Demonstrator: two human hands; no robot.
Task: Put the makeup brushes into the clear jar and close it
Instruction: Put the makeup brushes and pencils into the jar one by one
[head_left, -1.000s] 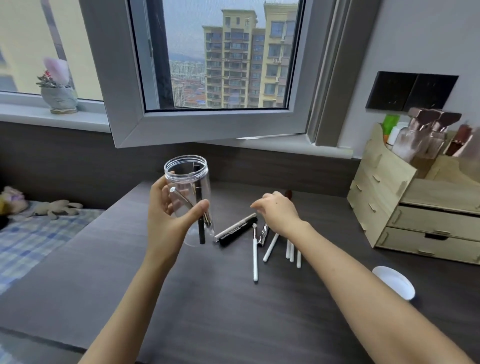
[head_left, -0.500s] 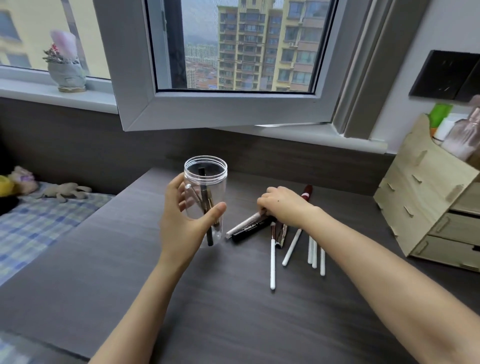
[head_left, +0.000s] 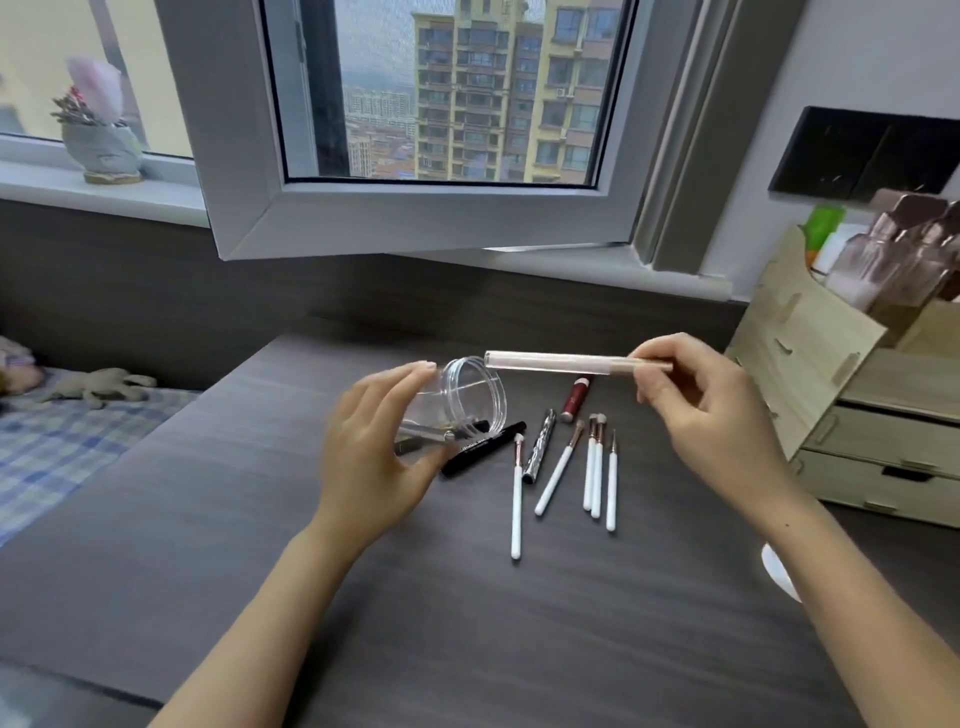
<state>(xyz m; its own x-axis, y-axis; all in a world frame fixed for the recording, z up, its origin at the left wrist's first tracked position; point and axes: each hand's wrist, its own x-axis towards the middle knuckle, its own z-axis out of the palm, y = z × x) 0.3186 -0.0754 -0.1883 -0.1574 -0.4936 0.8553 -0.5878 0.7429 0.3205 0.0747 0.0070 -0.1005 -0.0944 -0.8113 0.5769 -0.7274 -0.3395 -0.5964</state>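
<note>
My left hand (head_left: 371, 452) grips the clear jar (head_left: 457, 397), tilted with its open mouth facing right; a couple of slim dark items lie inside it. My right hand (head_left: 711, 415) holds a clear glittery tube (head_left: 561, 362) level in the air, its left tip at the jar's rim. On the dark desk (head_left: 467, 623) lie several white-handled makeup brushes (head_left: 592, 470), one apart at the left (head_left: 516, 504), a black pen (head_left: 483, 449), a silver tube (head_left: 539, 447) and a red tube (head_left: 575, 398).
A wooden drawer organizer (head_left: 852, 415) with bottles stands at the right. A white lid (head_left: 779, 571) peeks out behind my right forearm. The open window sash (head_left: 415, 218) overhangs the desk's back. A bed with plaid sheet (head_left: 62, 447) is at left.
My right hand picked the clear glittery tube off the desk and raised it to the jar's mouth. My left hand tipped the jar from upright to nearly sideways.
</note>
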